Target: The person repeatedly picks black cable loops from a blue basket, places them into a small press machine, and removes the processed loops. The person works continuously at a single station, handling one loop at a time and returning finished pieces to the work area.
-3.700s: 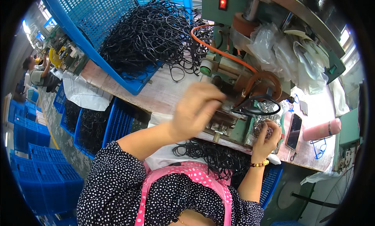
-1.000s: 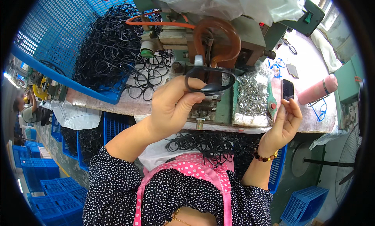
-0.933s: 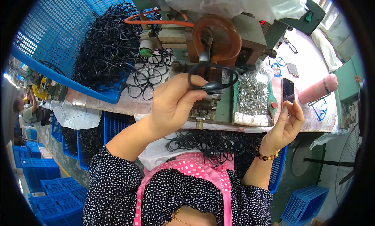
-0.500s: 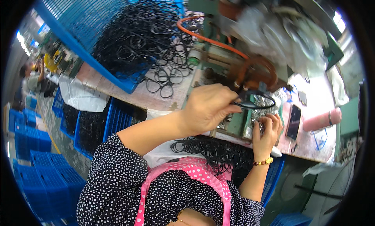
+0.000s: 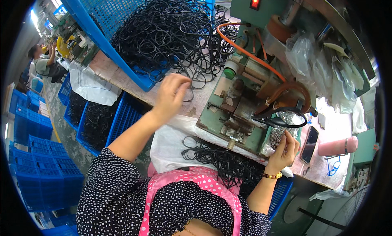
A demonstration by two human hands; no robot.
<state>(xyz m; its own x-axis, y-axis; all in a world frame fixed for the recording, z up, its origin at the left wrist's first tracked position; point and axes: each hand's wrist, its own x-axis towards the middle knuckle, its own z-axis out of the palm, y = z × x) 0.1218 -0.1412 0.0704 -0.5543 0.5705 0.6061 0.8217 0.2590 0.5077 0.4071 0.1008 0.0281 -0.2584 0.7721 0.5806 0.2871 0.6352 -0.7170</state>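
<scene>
My left hand (image 5: 171, 93) is over the table, beside loose black cord-like loops (image 5: 199, 79) at the near edge of a large tangle. Slightly smeared, its fingers are half curled with the thumb apart, and no held thing shows. My right hand (image 5: 284, 151) is at a small tray of shiny metal bits (image 5: 274, 139), with thumb and fingertips drawn together; whatever is between them is too small to make out. Just above these fingers is a black ring on an arm, like a magnifying glass (image 5: 301, 123). Between my hands stands a green bench machine (image 5: 245, 109).
A blue basket (image 5: 139, 79) holds the black tangle. More black loops (image 5: 220, 160) lie below the table edge before me. A phone (image 5: 310, 144), a pink bottle (image 5: 338, 146) and plastic bags (image 5: 314, 60) are at the right. Blue crates (image 5: 45, 158) and another person (image 5: 43, 63) are at the left.
My left hand has moved away from the machine, leftward to the loose loops. My right hand has shifted slightly, its fingertips now drawn together above the metal bits. The view has also shifted.
</scene>
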